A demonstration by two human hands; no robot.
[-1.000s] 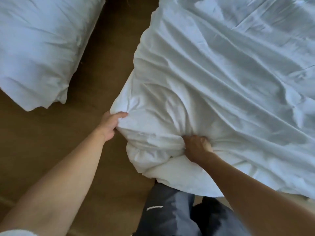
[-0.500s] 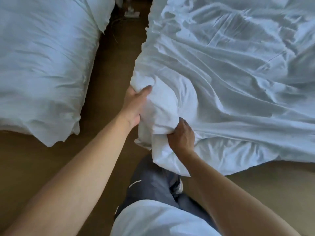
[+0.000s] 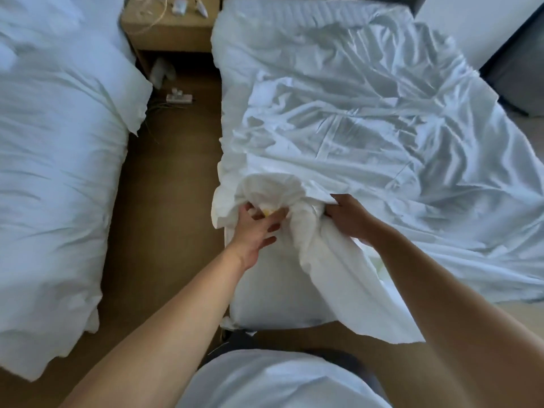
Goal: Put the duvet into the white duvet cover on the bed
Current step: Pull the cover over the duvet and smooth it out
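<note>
The white duvet cover (image 3: 368,122) lies crumpled over the right-hand bed (image 3: 273,293), with the duvet's bulk hidden inside or under it. Its near-left corner is gathered into a bunch (image 3: 265,189). My left hand (image 3: 254,231) reaches into that bunch from below, thumb and fingers pinching the fabric, and a small yellow spot shows between them. Just to the right, my right hand (image 3: 348,220) grips a fold of the same cover, which hangs off the foot of the bed below it.
A second bed with a white duvet (image 3: 53,172) fills the left side. A strip of brown floor (image 3: 164,201) runs between the beds. At its far end stands a wooden nightstand (image 3: 167,33), with a power strip (image 3: 179,98) and cables on the floor.
Both hands have carried the bunched corner further up the bed, baring the mattress's near-left corner. My left hand went from the outer edge into the bunch. The view has risen and widened.
</note>
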